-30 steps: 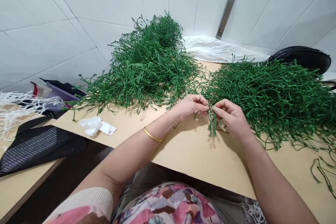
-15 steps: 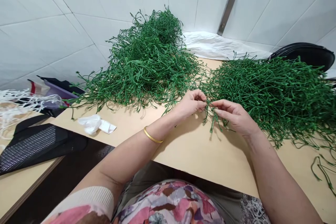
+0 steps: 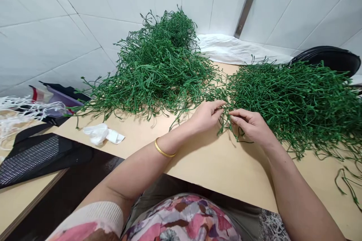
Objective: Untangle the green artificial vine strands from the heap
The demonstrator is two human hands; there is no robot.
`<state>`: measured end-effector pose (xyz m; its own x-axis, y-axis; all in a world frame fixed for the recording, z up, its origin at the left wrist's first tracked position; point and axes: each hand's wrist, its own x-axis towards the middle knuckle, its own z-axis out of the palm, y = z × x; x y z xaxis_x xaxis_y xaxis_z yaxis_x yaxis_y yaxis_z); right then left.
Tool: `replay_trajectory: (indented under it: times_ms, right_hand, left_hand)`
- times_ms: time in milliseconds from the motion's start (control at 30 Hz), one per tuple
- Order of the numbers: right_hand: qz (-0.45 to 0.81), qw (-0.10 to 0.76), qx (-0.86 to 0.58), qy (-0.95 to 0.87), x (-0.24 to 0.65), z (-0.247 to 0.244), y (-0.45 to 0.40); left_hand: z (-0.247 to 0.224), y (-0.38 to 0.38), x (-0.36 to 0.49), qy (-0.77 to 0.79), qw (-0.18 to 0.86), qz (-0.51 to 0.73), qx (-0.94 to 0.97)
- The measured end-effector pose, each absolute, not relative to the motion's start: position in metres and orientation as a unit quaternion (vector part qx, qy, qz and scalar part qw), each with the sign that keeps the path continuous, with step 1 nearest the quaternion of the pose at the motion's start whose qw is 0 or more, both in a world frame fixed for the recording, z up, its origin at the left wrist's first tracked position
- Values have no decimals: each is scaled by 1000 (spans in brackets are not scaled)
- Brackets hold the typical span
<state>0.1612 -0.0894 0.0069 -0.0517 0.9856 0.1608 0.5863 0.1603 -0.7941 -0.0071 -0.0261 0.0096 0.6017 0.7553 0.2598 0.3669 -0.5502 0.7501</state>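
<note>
My left hand [image 3: 207, 115], a gold bangle on its wrist, is over the table with its forefinger and thumb stretched toward the right. Thin green strands [image 3: 223, 123] with small knobbed ends hang at its fingertips, apparently lightly gripped. Just to the right, my right hand [image 3: 250, 123] pinches the end of a green strand between thumb and forefinger. The two hands nearly meet, fingertips a short gap apart. A large tangled heap of green strands [image 3: 158, 64] rises behind my left hand, and a second heap [image 3: 294, 101] spreads beyond my right hand.
A crumpled white tissue [image 3: 103, 134] lies on the tan table [image 3: 215, 169] at left. White strands [image 3: 25, 111] and a black mesh item [image 3: 36, 154] sit farther left. White cloth [image 3: 229, 47] lines the tiled wall; a black rounded object [image 3: 328, 58] stands at back right.
My left fingers have straightened and shifted slightly, pointing more to the right. The green strands that dangled between my hands have moved. My right hand has stayed almost in place.
</note>
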Motion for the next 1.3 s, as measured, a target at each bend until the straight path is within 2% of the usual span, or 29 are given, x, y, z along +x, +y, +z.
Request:
replay_trajectory:
  times_ms: [200, 367, 500, 667, 867, 967, 1167, 1300]
  right_hand:
    - [297, 346, -565, -688, 165, 3, -87]
    - [220, 346, -546, -730, 162, 0, -87]
    - [157, 346, -527, -760, 159, 3, -90]
    - [87, 379, -535, -750, 158, 4, -91]
    - [102, 411, -584, -692, 161, -1, -90]
    - [98, 403, -583, -699, 161, 1, -90]
    - [-103, 457, -531, -706, 155, 12, -95]
    - [-103, 383, -525, -753, 147, 10, -97]
  left_hand:
    - [9, -28, -9, 386, 177, 351, 835]
    - [13, -30, -10, 291, 58, 430, 853]
    - [11, -30, -6, 203, 106, 385, 894]
    - [11, -29, -6, 249, 206, 295, 899]
    - [18, -25, -10, 234, 259, 230, 908]
    - [16, -22, -9, 241, 272, 238, 901]
    - [12, -20, -7, 280, 302, 298, 861]
    - [10, -21, -6, 282, 337, 309, 844]
